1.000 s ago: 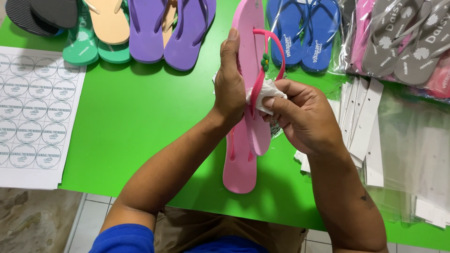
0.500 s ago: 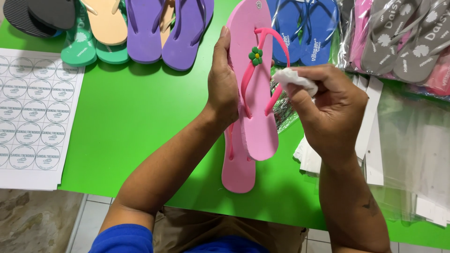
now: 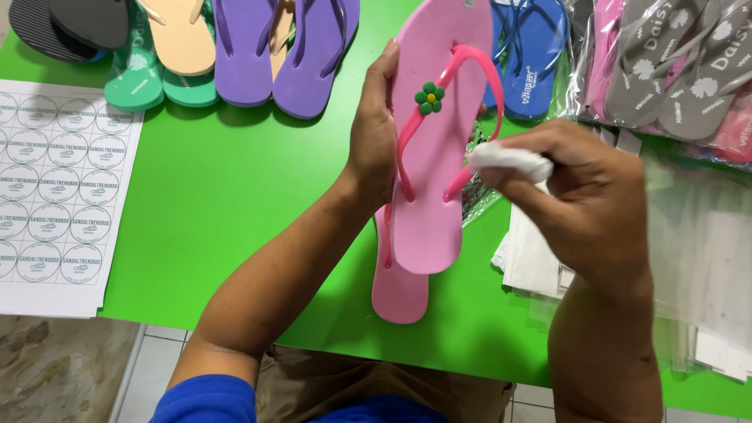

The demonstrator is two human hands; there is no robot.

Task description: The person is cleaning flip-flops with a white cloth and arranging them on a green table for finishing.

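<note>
My left hand (image 3: 374,133) grips the left edge of a pink flip-flop (image 3: 439,188) and holds it sole-up above the green table (image 3: 227,204). Its darker pink strap (image 3: 470,63) carries a small green flower charm (image 3: 428,98). A second pink flip-flop (image 3: 399,290) lies flat on the table under the first. My right hand (image 3: 583,196) pinches a small crumpled white cloth (image 3: 509,162) just to the right of the strap, touching or nearly touching it.
Purple (image 3: 313,55), green (image 3: 133,78), tan (image 3: 184,35), dark grey (image 3: 70,23) and blue (image 3: 533,55) flip-flops line the far edge. Bagged grey and pink pairs (image 3: 666,70) sit at far right. A sheet of round stickers (image 3: 55,196) lies left; clear bags and white cards (image 3: 705,258) right.
My right hand with the cloth has come off the sandal and moved right. The held flip-flop has tilted up, so the strap and flower charm now show.
</note>
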